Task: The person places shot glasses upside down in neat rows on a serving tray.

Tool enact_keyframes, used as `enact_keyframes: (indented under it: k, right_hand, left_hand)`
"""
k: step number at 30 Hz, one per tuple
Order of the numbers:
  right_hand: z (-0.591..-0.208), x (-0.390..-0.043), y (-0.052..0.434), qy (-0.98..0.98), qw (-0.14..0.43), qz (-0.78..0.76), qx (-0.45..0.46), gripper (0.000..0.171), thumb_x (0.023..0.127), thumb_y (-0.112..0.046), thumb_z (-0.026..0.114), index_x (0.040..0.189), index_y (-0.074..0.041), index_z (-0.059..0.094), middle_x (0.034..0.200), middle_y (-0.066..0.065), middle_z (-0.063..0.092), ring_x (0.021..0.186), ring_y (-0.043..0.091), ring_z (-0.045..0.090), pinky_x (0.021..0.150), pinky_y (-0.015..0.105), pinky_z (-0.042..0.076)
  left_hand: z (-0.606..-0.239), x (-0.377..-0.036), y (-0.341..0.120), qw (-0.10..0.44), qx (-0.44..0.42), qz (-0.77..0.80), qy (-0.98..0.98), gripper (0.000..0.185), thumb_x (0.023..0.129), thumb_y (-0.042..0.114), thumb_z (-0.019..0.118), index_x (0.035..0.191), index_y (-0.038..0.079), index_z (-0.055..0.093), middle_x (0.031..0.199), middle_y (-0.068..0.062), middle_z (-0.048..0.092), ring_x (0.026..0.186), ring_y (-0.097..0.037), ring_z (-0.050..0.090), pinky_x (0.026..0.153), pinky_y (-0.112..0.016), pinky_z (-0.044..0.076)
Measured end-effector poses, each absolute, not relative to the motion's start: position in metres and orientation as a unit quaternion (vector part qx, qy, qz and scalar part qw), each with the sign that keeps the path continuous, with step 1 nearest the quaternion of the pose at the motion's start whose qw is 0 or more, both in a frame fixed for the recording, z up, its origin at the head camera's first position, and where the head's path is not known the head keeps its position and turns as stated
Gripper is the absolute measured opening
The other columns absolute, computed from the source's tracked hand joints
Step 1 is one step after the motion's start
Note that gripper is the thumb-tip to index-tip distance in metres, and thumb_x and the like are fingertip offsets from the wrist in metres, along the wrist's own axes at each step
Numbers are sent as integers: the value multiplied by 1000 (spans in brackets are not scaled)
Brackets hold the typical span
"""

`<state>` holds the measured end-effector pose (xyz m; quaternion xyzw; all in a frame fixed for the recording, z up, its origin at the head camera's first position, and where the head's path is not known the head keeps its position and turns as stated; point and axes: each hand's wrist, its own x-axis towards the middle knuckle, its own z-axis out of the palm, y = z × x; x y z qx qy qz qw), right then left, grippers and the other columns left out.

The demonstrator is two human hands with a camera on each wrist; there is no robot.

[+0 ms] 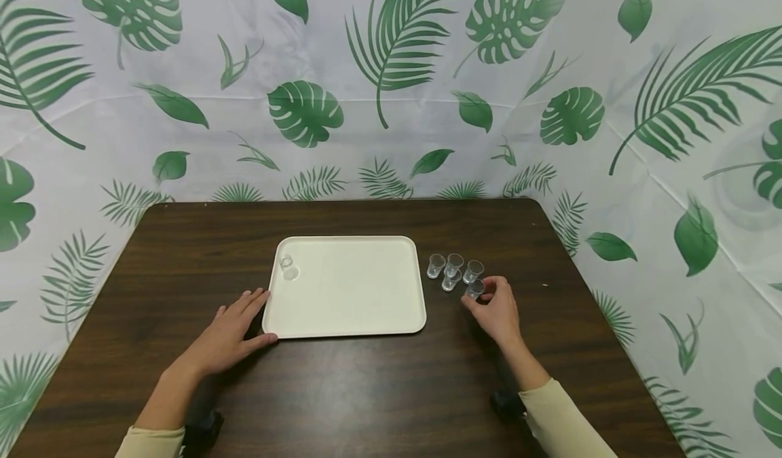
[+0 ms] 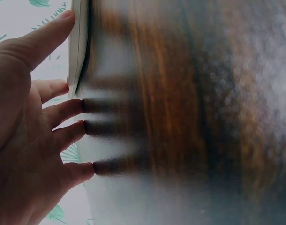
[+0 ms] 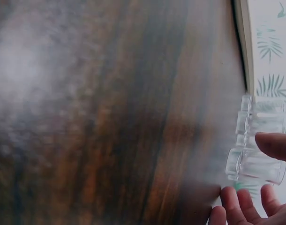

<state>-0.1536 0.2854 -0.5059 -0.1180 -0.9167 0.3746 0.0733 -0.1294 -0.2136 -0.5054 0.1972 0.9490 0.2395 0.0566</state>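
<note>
My right hand pinches the nearest clear cup; lift straight, left hand spread flat, steadying the tray.

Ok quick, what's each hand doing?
Left hand: open, fingers straight, touching the tray edge.
Right hand: pinching a small clear cup.

I take this for a staged recording booth rather than a lived-in room: a leaf-printed white backdrop wraps the top and both sides of the frame, creased like hung sheeting, closing in one dark wooden table at the centre and bottom.
</note>
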Motion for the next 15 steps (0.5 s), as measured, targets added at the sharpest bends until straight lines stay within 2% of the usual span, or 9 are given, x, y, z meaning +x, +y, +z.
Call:
enact_keyframes:
  k: [9,15]
  right_hand:
    - [-509,-157,290,-925,44,358,-121,45,83,-21,77,115,-2,52,110,21,61,101,34,60,83,48,45]
    - [-510,-156,291,-923,45,365,-115,42,83,-20,77,113,-2,54,110,20,62,102,34,59,85,48,45]
  left_hand:
    - [-507,-129,-215,57,197,241,949,88,89,55,65,151,1,34,153,-25,33,141,-48,25,100,-76,19]
    - [-506,-129,-214,57,198,240,949,88,89,55,65,151,1,34,153,-25,33,141,-48,25,101,-76,19]
